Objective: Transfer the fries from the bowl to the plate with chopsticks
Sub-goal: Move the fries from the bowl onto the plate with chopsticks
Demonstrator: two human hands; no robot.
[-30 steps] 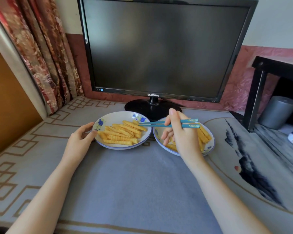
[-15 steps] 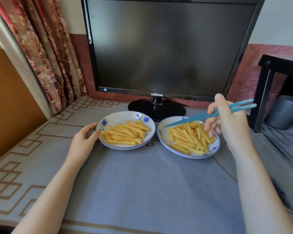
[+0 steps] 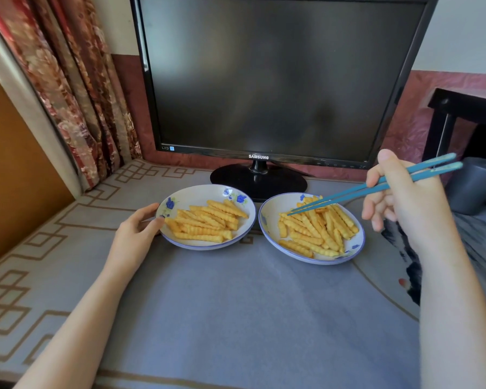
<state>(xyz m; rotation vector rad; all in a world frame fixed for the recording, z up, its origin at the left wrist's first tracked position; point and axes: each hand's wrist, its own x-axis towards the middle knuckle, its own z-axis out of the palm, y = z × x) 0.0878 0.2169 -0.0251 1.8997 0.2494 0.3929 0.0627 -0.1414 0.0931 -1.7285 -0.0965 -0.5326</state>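
Fingers (image 3: 376, 211) of the right hand (image 3: 404, 203) are shown curled round a pair of blue chopsticks (image 3: 348, 194), gripped toward their thick ends. Within the last second this hand has been carried rightward from above the gap between the two dishes. The tips, previously held level over the plate (image 3: 197, 192), have been lowered, close together, onto the far-left fries (image 3: 317, 231) in the bowl (image 3: 267, 223). Whether a fry is pinched cannot be told. The left hand (image 3: 136, 234) is unchanged, thumb and forefinger curled against the plate's left rim. A delivery is judged complete and a fresh pick-up begun; many fries remain in the bowl, just right of the plate. The logo (image 3: 258, 157) on the monitor (image 3: 278, 80) bezel reads "SAMSUNG"; a small mark at the bezel's lower left is not legible.
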